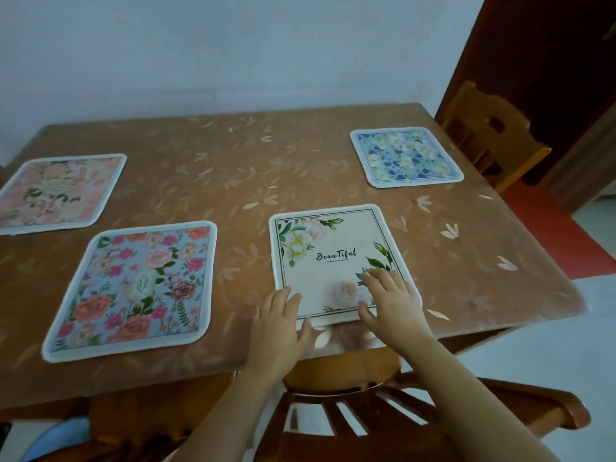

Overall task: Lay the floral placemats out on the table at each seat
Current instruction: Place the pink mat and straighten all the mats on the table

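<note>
Both hands lie flat and open on the cream placemat (336,261), fingers spread, clamped on nothing. The left hand (278,323) presses over the mat's near-left corner, half on the mat and half on the brown tablecloth (233,168). The right hand (391,295) covers the near-right part, its fingertips (373,276) over the printed leaves and a pale rose.

That cream placemat sits flat at the near edge of the table, directly under the hands, above the wooden chair (350,411) tucked in below the forearms. Just beyond the fingers the mat reads "BeauTiful" in dark script, with a line of tiny print beneath it too small to make out. White flowers fill the corner farthest from the left hand.

To the left of the left hand, with a strip of bare cloth between, lies a blue placemat (133,288) with pink and coral roses; its centre medallion carries lettering I cannot read. Farther left and farther away is a pink placemat (56,191), cut off by the frame's edge. Well beyond the right hand, near the far right corner, lies a smaller blue-and-white placemat (405,156), just beside a second wooden chair (493,128). Nothing lies between the hands and any of these mats but the leaf-patterned cloth. A dark door (550,78) stands behind that chair.
</note>
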Demonstrator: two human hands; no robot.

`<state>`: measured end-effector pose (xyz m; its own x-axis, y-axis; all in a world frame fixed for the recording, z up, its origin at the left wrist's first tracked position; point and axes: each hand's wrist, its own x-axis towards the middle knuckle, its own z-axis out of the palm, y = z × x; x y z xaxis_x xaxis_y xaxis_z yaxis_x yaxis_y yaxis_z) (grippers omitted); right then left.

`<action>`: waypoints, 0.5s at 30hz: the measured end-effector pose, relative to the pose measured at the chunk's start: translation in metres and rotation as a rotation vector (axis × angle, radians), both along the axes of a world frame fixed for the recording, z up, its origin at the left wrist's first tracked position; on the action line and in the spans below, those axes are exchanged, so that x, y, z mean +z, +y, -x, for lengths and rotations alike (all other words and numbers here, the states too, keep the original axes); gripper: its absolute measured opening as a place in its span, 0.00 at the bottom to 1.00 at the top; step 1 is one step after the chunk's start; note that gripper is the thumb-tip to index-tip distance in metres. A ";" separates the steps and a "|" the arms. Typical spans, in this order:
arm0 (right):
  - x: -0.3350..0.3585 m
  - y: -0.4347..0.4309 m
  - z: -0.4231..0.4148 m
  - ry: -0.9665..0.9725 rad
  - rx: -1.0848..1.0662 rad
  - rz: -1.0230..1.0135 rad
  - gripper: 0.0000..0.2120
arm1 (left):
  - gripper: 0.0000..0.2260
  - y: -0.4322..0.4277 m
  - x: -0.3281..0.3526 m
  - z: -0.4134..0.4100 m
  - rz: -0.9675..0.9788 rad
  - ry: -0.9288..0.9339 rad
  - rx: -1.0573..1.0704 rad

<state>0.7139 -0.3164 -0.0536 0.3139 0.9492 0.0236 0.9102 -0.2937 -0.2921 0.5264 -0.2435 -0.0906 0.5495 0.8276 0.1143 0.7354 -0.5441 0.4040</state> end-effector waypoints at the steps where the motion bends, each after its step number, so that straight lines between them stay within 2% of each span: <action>1: -0.004 0.004 -0.001 0.014 0.012 0.010 0.21 | 0.19 0.003 -0.004 0.000 0.004 0.011 0.002; 11: -0.046 0.023 -0.030 0.036 0.110 0.168 0.24 | 0.20 0.013 -0.032 -0.011 0.212 0.148 0.066; 15: -0.058 0.020 -0.040 0.038 0.148 0.178 0.23 | 0.18 0.013 -0.039 -0.020 0.234 0.191 0.034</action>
